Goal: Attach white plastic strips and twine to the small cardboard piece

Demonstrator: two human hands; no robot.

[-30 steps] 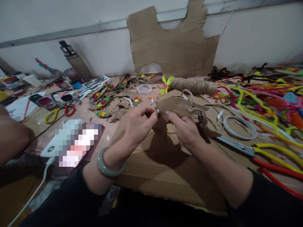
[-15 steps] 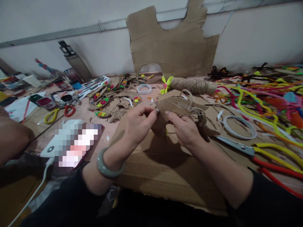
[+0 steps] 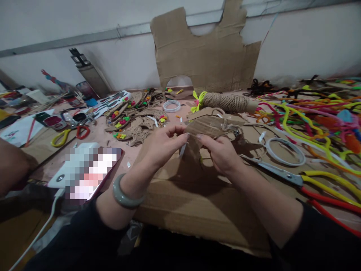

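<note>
While the right hand point(image 3: 224, 152) pinches the cardboard piece point(image 3: 207, 126) above the cardboard sheet point(image 3: 191, 210), the left hand point(image 3: 163, 148) bunches its fingertips near the piece's edge, hold unclear. White strip point(image 3: 183, 150) below could crease if those slip. Scissors point(image 3: 293, 177) beside right forearm point(image 3: 262, 195): sideways swing might knock them.

A brown cardboard piece point(image 3: 208, 126) bearing looped twine point(image 3: 225, 122) is held beside a white strip point(image 3: 183, 150).

From your head, the one camera faces forward and down, close to your hands point(image 3: 222, 152). The wall point(image 3: 126, 62) tops its view.
</note>
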